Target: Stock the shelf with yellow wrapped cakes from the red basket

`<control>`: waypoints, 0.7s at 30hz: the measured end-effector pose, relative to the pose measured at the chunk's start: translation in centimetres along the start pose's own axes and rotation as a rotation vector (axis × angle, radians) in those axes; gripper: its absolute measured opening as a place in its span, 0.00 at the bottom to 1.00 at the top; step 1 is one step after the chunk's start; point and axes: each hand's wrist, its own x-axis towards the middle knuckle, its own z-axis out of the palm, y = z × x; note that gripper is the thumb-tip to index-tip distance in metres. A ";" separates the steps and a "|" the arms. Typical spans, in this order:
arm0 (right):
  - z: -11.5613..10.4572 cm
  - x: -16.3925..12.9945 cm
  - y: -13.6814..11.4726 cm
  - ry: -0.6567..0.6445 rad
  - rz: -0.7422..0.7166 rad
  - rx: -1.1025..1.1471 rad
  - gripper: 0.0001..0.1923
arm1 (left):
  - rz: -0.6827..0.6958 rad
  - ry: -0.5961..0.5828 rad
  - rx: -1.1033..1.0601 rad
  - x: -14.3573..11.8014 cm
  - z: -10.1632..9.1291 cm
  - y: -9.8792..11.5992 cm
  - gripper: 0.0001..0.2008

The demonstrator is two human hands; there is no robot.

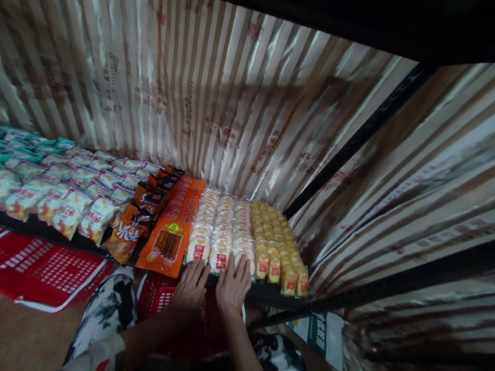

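Behind everything, striped sheeting (223, 87). Before it, a black shelf (268, 294), red baskets (9, 277) under its front edge. Towards the left end, rows of pale snack bags (68, 210). In the right half, three columns of white packs (222, 239), from back edge to front edge. Left of these, an orange packet (167, 245); right of them, by the front right corner, small yellow packs (272, 242). At the front edge, each grip unclenched and around nothing, fingers outstretched: left hand (192, 281) just beside the nearest white packs, contact hard to tell; right hand (235, 282) with fingertips on the third column's foremost pack.
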 end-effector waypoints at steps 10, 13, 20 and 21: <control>-0.4 -0.8 -1.9 0.036 -0.040 0.028 0.26 | 0.011 -0.010 -0.069 -1.5 -3.4 0.0 0.27; -0.7 -1.2 -3.2 -0.004 -0.087 0.046 0.25 | -0.037 -0.039 -0.065 -2.1 -4.5 -0.8 0.28; -1.7 -2.3 -5.1 -0.112 -0.175 0.081 0.23 | -0.113 -0.199 -0.073 -2.0 -5.5 -2.8 0.26; -1.9 -2.5 -5.3 -0.105 -0.166 0.089 0.23 | -0.097 -0.213 -0.078 -2.0 -5.5 -3.0 0.26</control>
